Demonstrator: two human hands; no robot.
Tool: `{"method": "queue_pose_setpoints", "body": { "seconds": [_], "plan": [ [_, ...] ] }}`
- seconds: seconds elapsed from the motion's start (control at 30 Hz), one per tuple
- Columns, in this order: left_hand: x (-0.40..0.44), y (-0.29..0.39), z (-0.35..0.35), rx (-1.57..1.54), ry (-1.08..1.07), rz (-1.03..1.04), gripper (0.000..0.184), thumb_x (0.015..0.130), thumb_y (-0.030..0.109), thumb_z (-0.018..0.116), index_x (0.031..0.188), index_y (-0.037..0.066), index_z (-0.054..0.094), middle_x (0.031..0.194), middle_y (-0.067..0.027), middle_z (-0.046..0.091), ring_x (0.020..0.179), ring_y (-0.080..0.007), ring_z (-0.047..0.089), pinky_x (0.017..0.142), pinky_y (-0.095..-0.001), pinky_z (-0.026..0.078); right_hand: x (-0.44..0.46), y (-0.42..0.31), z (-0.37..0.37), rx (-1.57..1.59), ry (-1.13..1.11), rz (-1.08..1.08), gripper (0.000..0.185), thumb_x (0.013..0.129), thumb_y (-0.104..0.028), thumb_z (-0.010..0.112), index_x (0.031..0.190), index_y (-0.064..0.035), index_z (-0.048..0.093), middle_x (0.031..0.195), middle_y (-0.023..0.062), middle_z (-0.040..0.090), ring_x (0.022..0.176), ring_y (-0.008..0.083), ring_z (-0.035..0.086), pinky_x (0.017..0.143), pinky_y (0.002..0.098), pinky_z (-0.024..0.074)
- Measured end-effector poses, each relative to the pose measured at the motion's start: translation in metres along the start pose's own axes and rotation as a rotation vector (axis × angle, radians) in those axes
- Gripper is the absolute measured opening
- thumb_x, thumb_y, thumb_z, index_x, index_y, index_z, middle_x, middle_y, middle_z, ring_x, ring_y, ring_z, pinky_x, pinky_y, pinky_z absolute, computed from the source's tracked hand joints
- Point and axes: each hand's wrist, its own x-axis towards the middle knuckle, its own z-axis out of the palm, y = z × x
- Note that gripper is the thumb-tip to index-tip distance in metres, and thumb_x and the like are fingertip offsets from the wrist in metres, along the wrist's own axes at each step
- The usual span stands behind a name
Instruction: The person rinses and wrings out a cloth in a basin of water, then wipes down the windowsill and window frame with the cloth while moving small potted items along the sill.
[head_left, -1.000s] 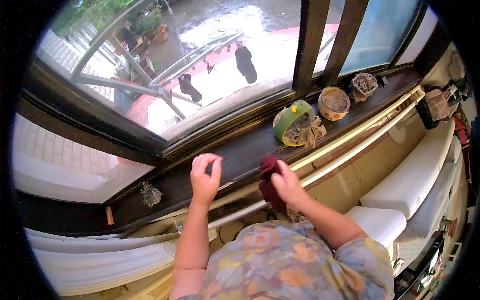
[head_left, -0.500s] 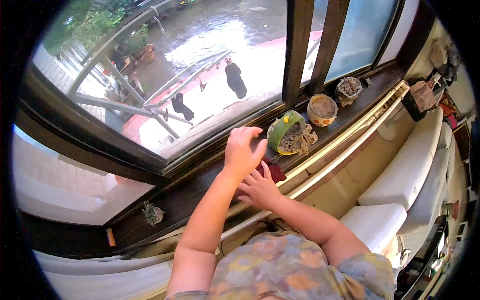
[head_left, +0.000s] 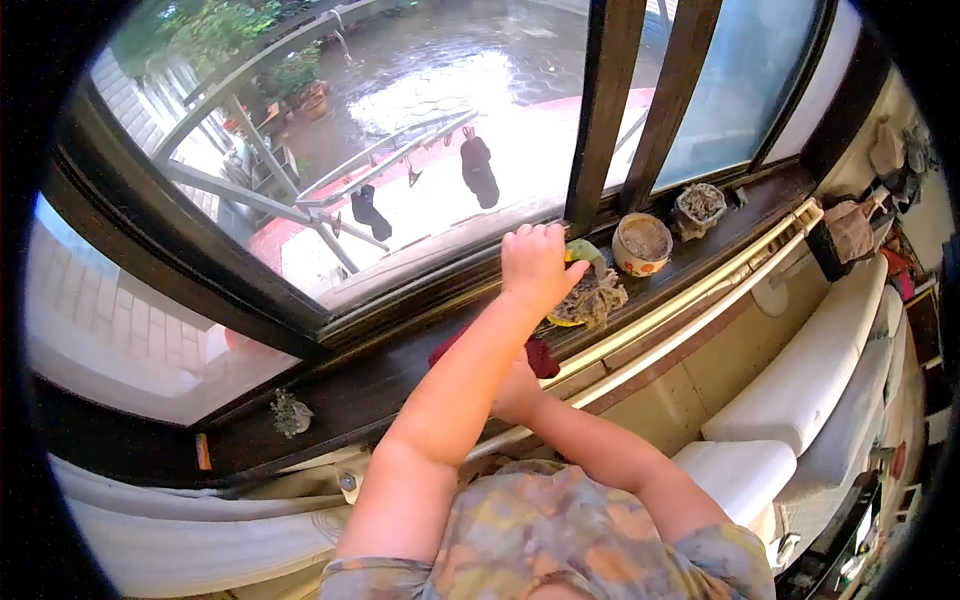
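My left hand (head_left: 537, 265) is at the lower edge of the dark window frame (head_left: 470, 268), its fingers curled over the edge and its thumb pointing right. Below it, my right hand (head_left: 518, 388) is on a dark red cloth (head_left: 541, 358) on the sill. My left forearm crosses in front and hides its fingers and the cloth's middle. Just right of my left hand stands a green pot with a handle (head_left: 585, 250), holding dried plant matter (head_left: 597, 298) and partly covered by the hand.
Along the dark sill (head_left: 380, 385) stand a pale flowered pot (head_left: 643, 247), another pot of dry stems (head_left: 699, 208) and a small potted plant (head_left: 290, 413). Cream pipes (head_left: 680, 313) run below the edge. White cushions (head_left: 800, 370) lie right. Dark socks (head_left: 479, 172) hang outside.
My left hand has moved right and up to the window frame, now covering part of the green pot. My right hand has shifted left behind my left forearm, and the cloth shows farther left.
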Motion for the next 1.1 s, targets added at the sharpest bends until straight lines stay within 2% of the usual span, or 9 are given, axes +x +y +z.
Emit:
{"method": "queue_pose_setpoints", "body": {
  "seconds": [0.13,0.17,0.23,0.33,0.43,0.53,0.77,0.9,1.1],
  "plan": [
    [0.01,0.007,0.002,0.08,-0.148,-0.017,0.045,0.067,0.048,0.069,0.083,0.007,0.065,0.083,-0.0101,0.063,0.084,-0.0269,0.059,0.074,-0.0386,0.046,0.001,0.004,0.002,-0.176,-0.061,-0.065,0.058,0.087,-0.048,0.038,0.133,-0.0129,0.036,0.139,0.0058,0.036,0.13,0.0271,0.029,0.101,0.0559,0.0146],
    [0.01,0.008,0.003,0.098,-0.188,-0.024,0.045,0.068,0.049,0.068,0.083,0.007,0.065,0.084,-0.0109,0.063,0.084,-0.0268,0.059,0.074,-0.038,0.046,0.003,-0.005,-0.006,0.508,-0.082,0.12,0.061,0.087,-0.051,0.039,0.134,-0.0116,0.033,0.139,0.0052,0.035,0.13,0.0265,0.029,0.103,0.0514,0.0163],
    [0.01,0.011,0.005,0.111,-0.225,-0.05,0.047,0.067,0.05,0.068,0.082,0.006,0.063,0.083,-0.0113,0.063,0.084,-0.0267,0.059,0.074,-0.0383,0.046,0.004,-0.002,-0.003,1.204,-0.163,0.311,0.065,0.087,-0.054,0.039,0.134,-0.0102,0.031,0.139,0.0046,0.035,0.129,0.026,0.03,0.104,0.0469,0.0181],
    [0.001,0.007,0.005,0.095,-0.072,-0.022,0.049,0.068,0.049,0.068,0.085,0.005,0.06,0.082,-0.0118,0.061,0.083,-0.0275,0.058,0.074,-0.0382,0.044,0.003,0.011,0.007,0.433,-0.003,0.054,0.043,0.078,-0.037,0.061,0.109,-0.009,0.052,0.106,0.0106,0.053,0.106,0.0286,0.046,0.092,0.0398,0.0336],
    [-0.021,-0.01,-0.007,-0.015,0.017,-0.062,0.041,0.072,0.041,0.065,0.091,0.005,0.06,0.085,-0.0126,0.061,0.085,-0.0289,0.056,0.075,-0.0392,0.043,0.01,0.0,-0.023,-0.251,0.025,-0.245,0.036,0.077,-0.033,0.06,0.106,-0.0126,0.054,0.104,0.0091,0.056,0.101,0.0263,0.05,0.086,0.0407,0.035],
    [-0.067,-0.04,-0.028,-0.078,0.266,-0.115,0.027,0.074,0.027,0.064,0.091,0.007,0.06,0.083,-0.0119,0.06,0.082,-0.03,0.055,0.074,-0.0398,0.043,0.008,0.016,-0.021,-0.412,-0.188,-0.224,0.041,0.074,-0.024,0.065,0.113,-0.0182,0.054,0.111,0.0026,0.057,0.108,0.0211,0.05,0.088,0.0419,0.0347],
    [-0.231,-0.082,-0.084,-0.066,0.527,-0.598,0.015,0.078,0.009,0.06,0.091,0.005,0.063,0.081,-0.0102,0.062,0.075,-0.024,0.058,0.067,-0.033,0.047,0.075,-0.036,-0.034,0.554,-0.245,0.214,0.032,0.089,-0.019,0.051,0.118,-0.005,0.053,0.092,0.016,0.061,0.084,0.0269,0.061,0.074,0.0319,0.0453],
    [-0.311,-0.07,-0.1,-0.244,0.672,-1.028,0.013,0.081,0.011,0.059,0.091,0.004,0.064,0.081,-0.0089,0.063,0.073,-0.0188,0.06,0.065,-0.0293,0.048,0.143,-0.116,-0.048,0.448,-0.075,-0.258,0.036,0.082,-0.012,0.058,0.117,-0.0054,0.054,0.102,0.0174,0.057,0.091,0.0315,0.057,0.078,0.0348,0.0445],
    [-0.377,-0.072,-0.113,-0.27,0.891,-1.142,0.014,0.086,0.01,0.054,0.093,0.001,0.063,0.076,-0.0048,0.061,0.067,-0.0104,0.055,0.061,-0.0245,0.044,0.232,-0.243,-0.076,-0.062,0.501,-0.862,0.038,0.071,-0.015,0.063,0.109,-0.0191,0.061,0.121,0.0042,0.049,0.111,0.0244,0.045,0.09,0.0402,0.0313]
  ]
}}
